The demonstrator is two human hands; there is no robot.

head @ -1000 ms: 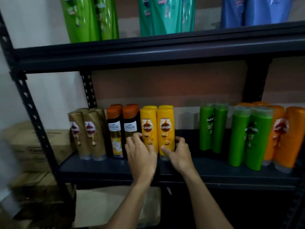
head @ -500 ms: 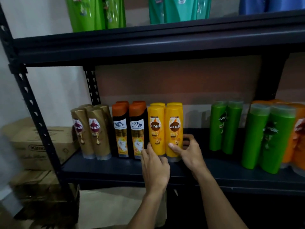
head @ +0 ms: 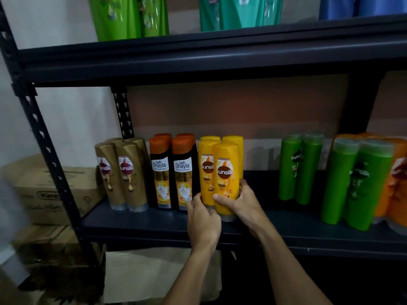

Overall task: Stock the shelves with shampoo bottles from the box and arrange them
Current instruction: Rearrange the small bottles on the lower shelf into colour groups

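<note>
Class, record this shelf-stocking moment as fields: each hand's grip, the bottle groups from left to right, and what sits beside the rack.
left hand: holds the base of the left front yellow bottle
right hand: grips the right front yellow bottle, low on its body
middle shelf, left to right: gold bottles, black bottles, the yellow ones, a gap, green bottles, orange bottles
beside rack: cardboard boxes, on the left

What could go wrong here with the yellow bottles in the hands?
1. The right hand holds the right yellow bottle near the front edge of the shelf; released there, it might tip off.
2. The left hand, gripping the left yellow bottle, sits against the black bottles and could topple them.
</note>
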